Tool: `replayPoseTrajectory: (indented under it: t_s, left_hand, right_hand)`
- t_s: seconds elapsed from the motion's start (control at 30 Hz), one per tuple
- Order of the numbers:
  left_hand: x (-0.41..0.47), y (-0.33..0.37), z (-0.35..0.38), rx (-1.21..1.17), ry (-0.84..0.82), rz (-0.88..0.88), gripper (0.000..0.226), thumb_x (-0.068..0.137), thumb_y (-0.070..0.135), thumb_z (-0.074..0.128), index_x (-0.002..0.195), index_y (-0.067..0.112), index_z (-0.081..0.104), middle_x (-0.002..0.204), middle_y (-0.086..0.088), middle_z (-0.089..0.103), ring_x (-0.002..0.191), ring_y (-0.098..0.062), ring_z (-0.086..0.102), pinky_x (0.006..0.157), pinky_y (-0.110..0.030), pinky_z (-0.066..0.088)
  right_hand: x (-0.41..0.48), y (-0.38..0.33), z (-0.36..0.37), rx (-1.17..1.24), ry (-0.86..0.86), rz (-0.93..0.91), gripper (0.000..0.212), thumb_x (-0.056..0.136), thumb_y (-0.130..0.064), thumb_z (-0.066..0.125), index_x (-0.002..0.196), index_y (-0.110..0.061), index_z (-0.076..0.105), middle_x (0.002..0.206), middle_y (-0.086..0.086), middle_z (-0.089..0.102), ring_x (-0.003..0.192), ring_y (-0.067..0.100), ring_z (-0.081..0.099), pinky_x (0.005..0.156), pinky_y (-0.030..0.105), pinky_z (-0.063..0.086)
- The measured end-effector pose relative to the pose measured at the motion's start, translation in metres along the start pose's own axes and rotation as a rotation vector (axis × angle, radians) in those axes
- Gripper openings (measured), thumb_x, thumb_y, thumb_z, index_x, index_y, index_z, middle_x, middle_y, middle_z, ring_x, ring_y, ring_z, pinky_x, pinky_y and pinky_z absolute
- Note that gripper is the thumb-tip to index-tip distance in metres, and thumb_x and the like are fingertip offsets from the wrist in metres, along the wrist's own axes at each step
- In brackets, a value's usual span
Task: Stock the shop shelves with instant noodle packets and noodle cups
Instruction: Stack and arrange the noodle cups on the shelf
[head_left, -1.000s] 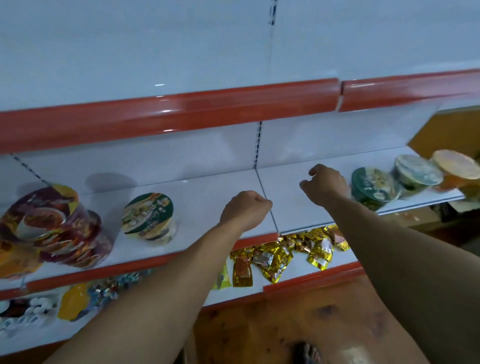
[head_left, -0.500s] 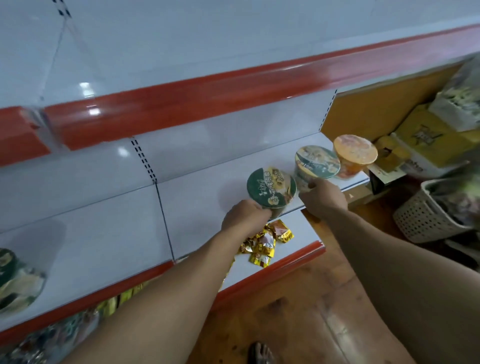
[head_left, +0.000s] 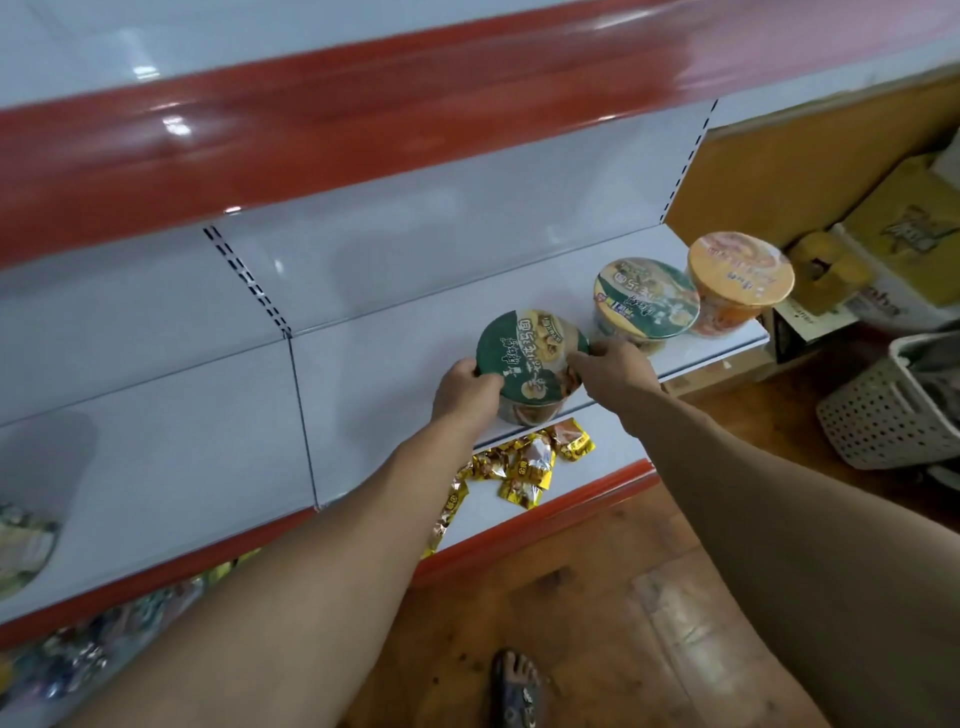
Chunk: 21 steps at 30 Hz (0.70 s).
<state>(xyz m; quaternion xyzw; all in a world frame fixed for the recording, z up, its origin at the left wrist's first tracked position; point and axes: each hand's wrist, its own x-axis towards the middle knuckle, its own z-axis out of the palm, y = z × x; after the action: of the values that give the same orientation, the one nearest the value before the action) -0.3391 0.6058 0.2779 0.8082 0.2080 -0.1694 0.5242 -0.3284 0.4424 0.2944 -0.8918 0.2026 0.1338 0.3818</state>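
Soft, even light; glare on the red shelf edge, motion blur, and wide-angle bending at the edges.

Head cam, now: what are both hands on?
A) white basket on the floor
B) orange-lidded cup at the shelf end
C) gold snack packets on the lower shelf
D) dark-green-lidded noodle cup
D: the left hand and right hand grip opposite sides of the dark-green-lidded noodle cup. No hand touches the orange-lidded cup, gold snack packets or white basket.
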Motion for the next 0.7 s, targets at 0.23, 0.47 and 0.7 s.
replayPoseTrajectory:
  t_s: [0.23,0.47,0.7]
  left_hand:
    - [-0.008,-0.017,-0.043,-0.236,0.077,0.036,0.028,0.095,0.026,0.054,0.121,0.019,0.06,0.119,-0.003,0.062,0.109,-0.022,0.056,0.087,-0.034,0.048]
    - [-0.031,-0.042,-0.139,-0.498,0.188,0.137,0.019,0.095,0.022,0.057,0.114,0.022,0.055,0.118,0.002,0.06,0.11,-0.015,0.054,0.082,-0.029,0.041]
    - [-0.077,-0.088,-0.258,-0.609,0.252,0.19,0.034,0.096,0.024,0.059,0.127,0.023,0.044,0.113,0.008,0.052,0.101,-0.004,0.051,0.077,-0.024,0.041]
  right_hand:
    - [-0.018,-0.039,0.015,0.186,0.015,-0.05,0.024,0.087,-0.022,0.058,0.108,-0.016,0.068,0.088,0.005,0.067,0.081,0.024,0.063,0.074,0.037,0.055]
    - [-0.065,-0.112,0.065,0.382,-0.045,-0.115,0.007,0.083,-0.017,0.066,0.083,-0.023,0.063,0.08,0.002,0.068,0.081,0.022,0.068,0.084,0.048,0.059]
    - [-0.152,-0.192,0.143,0.401,-0.135,-0.263,0.033,0.085,-0.027,0.063,0.117,-0.024,0.065,0.102,0.0,0.066,0.094,0.021,0.061,0.077,0.034,0.052]
